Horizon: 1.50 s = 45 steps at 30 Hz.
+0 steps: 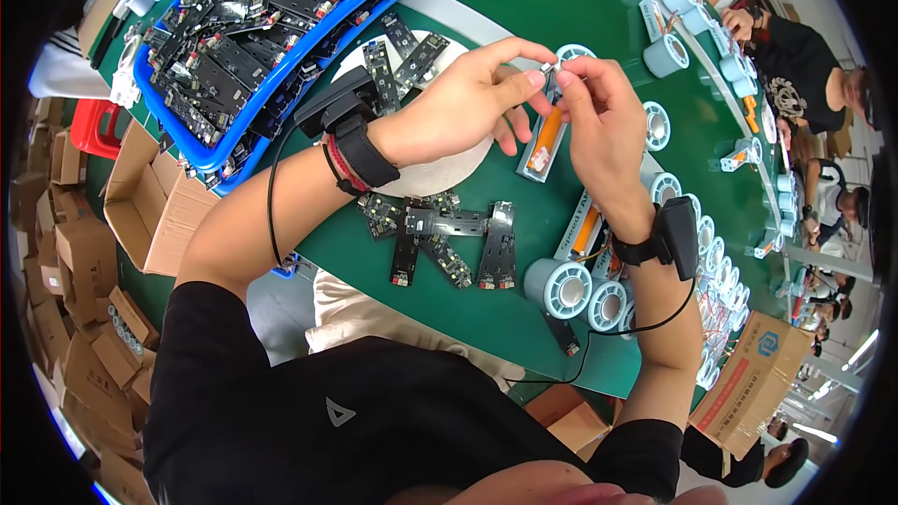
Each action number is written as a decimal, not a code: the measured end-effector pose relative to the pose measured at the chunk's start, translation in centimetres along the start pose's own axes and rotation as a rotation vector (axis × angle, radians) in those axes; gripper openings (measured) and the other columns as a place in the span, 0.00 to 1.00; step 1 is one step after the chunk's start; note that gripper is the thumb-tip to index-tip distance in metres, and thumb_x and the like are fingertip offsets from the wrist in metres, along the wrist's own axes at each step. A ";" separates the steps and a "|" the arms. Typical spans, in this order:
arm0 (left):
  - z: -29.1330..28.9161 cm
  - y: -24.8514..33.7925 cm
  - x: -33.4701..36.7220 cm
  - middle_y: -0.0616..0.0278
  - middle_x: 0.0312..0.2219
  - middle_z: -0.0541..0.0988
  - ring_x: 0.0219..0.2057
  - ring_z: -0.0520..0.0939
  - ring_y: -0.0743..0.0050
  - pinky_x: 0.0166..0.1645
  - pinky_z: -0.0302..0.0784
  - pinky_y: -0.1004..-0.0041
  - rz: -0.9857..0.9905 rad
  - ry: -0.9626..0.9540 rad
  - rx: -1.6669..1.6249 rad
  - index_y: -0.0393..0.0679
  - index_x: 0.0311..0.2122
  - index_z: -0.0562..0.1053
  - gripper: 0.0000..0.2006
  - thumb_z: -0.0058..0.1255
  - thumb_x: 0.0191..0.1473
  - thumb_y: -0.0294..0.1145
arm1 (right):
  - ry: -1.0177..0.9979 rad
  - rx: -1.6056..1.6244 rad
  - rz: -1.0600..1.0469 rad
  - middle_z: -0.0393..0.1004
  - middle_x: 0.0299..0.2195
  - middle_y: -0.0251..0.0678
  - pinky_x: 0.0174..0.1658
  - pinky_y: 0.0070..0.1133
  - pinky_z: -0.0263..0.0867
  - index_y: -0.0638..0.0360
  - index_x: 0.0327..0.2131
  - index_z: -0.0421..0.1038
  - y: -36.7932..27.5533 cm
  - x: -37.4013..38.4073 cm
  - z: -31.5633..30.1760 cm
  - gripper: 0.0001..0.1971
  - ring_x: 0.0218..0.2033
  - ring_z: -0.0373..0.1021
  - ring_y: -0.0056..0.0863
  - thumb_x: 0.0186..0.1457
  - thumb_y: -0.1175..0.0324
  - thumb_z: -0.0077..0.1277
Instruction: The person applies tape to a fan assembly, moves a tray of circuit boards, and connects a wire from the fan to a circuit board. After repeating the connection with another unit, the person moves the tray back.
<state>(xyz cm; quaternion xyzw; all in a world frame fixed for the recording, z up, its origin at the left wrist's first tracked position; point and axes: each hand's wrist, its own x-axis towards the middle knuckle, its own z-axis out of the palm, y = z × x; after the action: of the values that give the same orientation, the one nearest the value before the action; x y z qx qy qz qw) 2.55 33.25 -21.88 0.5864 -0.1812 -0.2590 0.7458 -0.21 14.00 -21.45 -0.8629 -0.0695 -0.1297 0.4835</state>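
My left hand (456, 105) and my right hand (603, 136) meet over the bench, thumbs and index fingertips pinched together at a small white connector (552, 67). Just beneath them lies a pale blue handheld fan, its round head (574, 52) beyond my fingers and its open handle (535, 166) pointing toward me. Inside that handle sits an orange cylindrical battery (545, 138). My fingers cover part of the fan and its wires. A round white disc (440, 178) lies under my left hand, with black circuit boards (419, 58) on it.
A blue bin (245, 117) heaped with black circuit boards stands at the left. More boards (449, 223) lie nearer me. Several fans (558, 288) crowd the right, by a carton (756, 379). Cables trail from both wristbands. Co-workers (795, 65) sit across the green bench.
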 end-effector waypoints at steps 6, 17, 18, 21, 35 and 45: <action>0.0 0.2 0.0 0.56 0.36 0.80 0.27 0.81 0.76 0.27 0.80 0.76 -0.003 -0.014 -0.041 0.43 0.60 0.67 0.17 0.45 0.70 0.36 | -0.020 -0.004 -0.009 0.76 0.32 0.27 0.33 0.13 0.67 0.62 0.41 0.73 0.1 0.0 -0.2 0.05 0.30 0.70 0.11 0.66 0.72 0.53; -0.6 0.6 -0.2 0.61 0.32 0.77 0.21 0.73 0.84 0.21 0.66 0.81 -0.063 -0.040 -0.038 0.45 0.58 0.69 0.15 0.45 0.70 0.34 | -0.090 0.177 0.067 0.76 0.32 0.28 0.29 0.13 0.67 0.62 0.42 0.74 0.4 0.4 -0.7 0.05 0.26 0.69 0.12 0.63 0.75 0.55; -0.7 0.7 -0.3 0.62 0.31 0.77 0.20 0.71 0.85 0.20 0.62 0.82 -0.091 -0.060 -0.052 0.46 0.58 0.70 0.14 0.45 0.70 0.35 | -0.109 0.159 0.023 0.76 0.31 0.28 0.28 0.13 0.67 0.62 0.42 0.75 0.3 0.5 -0.9 0.06 0.26 0.69 0.12 0.63 0.75 0.56; -0.7 0.5 -0.5 0.64 0.30 0.75 0.18 0.67 0.87 0.19 0.57 0.83 -0.104 -0.085 -0.070 0.48 0.57 0.70 0.14 0.45 0.70 0.35 | -0.147 0.121 -0.086 0.76 0.30 0.28 0.27 0.14 0.67 0.62 0.43 0.76 0.2 0.7 -1.4 0.07 0.25 0.70 0.13 0.61 0.76 0.57; 1.3 0.5 -1.1 0.62 0.33 0.75 0.23 0.74 0.82 0.24 0.73 0.79 -0.014 0.074 0.156 0.42 0.59 0.67 0.16 0.42 0.71 0.34 | -0.075 -0.180 -0.222 0.76 0.28 0.28 0.28 0.15 0.66 0.64 0.38 0.77 -3.3 2.9 -5.3 0.08 0.25 0.70 0.14 0.57 0.73 0.62; 1.7 -1.6 -0.6 0.55 0.51 0.76 0.53 0.77 0.70 0.58 0.72 0.69 0.172 0.011 0.200 0.34 0.59 0.67 0.16 0.42 0.69 0.27 | -0.439 0.053 0.232 0.79 0.30 0.33 0.32 0.17 0.70 0.67 0.40 0.79 -2.9 2.9 -6.4 0.07 0.27 0.72 0.17 0.58 0.74 0.60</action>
<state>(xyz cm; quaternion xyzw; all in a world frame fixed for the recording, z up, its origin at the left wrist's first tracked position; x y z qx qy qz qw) 0.80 32.03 -22.96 0.6417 -0.2516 -0.1715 0.7040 0.85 10.06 -15.04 -0.8596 -0.0768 0.1191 0.4909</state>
